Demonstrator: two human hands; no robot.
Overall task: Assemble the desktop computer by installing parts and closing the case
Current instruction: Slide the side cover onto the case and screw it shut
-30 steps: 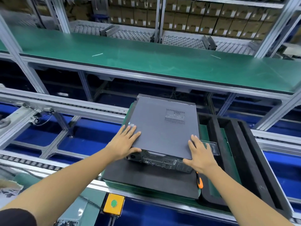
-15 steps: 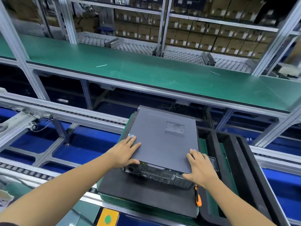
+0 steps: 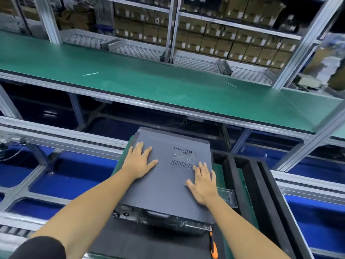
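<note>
Both of your hands lie flat on the computer case's side panel (image 3: 168, 176).

Your left hand (image 3: 139, 161) presses with fingers spread wide near the panel's far left corner; your right hand (image 3: 202, 184), fingers straight and spread, rests by its right edge, just below the vent grille (image 3: 183, 157). The case sits on a black foam mat (image 3: 149, 240) on the desk, with an orange-handled screwdriver (image 3: 213, 248) at its near right corner.

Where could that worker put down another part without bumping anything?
The green bench top behind the computer case is mostly bare. The black mat in front of the case has room, left of the orange screwdriver. The case lid is crowded: left hand, right hand.
</note>
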